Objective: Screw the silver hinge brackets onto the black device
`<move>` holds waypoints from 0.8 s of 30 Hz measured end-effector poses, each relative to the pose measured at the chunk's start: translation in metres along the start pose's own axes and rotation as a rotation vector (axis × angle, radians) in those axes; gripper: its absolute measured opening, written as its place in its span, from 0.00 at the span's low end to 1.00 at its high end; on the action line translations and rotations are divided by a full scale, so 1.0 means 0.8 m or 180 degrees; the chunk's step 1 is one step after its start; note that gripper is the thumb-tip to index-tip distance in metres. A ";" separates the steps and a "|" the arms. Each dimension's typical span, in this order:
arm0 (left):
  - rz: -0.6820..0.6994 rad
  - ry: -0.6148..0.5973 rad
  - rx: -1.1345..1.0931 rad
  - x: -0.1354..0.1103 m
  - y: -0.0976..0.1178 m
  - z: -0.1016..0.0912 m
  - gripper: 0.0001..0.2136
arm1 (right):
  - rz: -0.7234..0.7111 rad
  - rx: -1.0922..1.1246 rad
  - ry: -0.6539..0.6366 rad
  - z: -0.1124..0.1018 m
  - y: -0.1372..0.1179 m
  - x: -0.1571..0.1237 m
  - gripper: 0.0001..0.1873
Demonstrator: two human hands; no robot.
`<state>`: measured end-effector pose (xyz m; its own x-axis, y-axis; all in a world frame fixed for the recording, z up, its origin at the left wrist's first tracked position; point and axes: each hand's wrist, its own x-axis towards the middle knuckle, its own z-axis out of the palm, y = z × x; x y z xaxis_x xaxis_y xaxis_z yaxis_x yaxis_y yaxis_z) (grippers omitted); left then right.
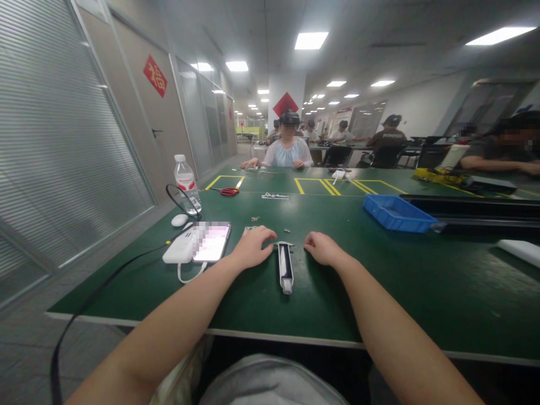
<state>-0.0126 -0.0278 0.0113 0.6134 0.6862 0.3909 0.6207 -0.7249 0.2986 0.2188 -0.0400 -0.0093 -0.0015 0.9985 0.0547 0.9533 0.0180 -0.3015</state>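
On the green table (329, 304), between my two hands, lies a long narrow white-and-black object (286, 269); its exact kind is unclear. A thin bar crosses its far end, and a pale tip faces me. My left hand (255, 247) rests just left of that far end, fingers apart, the fingertips close to the bar. To the right, my right hand (324, 248) has its fingers curled inward, apart from the object; whatever they may hold is hidden. Small metal pieces (287, 230) lie beyond the object, and more small bits (255, 218) sit past my left hand.
Left of my arm are a white power bank (179, 247), a phone (213, 241), a white mouse (180, 220) and a water bottle (186, 183). Red-handled scissors (229, 192) lie farther off. A blue tray (396, 216) stands right. A person (288, 149) sits opposite.
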 end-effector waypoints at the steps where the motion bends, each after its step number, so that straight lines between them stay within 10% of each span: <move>1: -0.0001 0.0007 -0.0005 0.000 0.001 0.000 0.09 | 0.0001 0.0035 0.0003 0.000 0.000 0.000 0.05; 24: 0.0326 0.0832 -0.0340 0.001 0.020 0.006 0.03 | -0.1344 0.2814 0.0453 0.008 -0.056 -0.017 0.09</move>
<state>0.0007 -0.0386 0.0124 0.5150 0.5807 0.6305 0.4987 -0.8013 0.3305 0.1743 -0.0541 -0.0025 -0.1980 0.8867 0.4178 0.3141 0.4612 -0.8299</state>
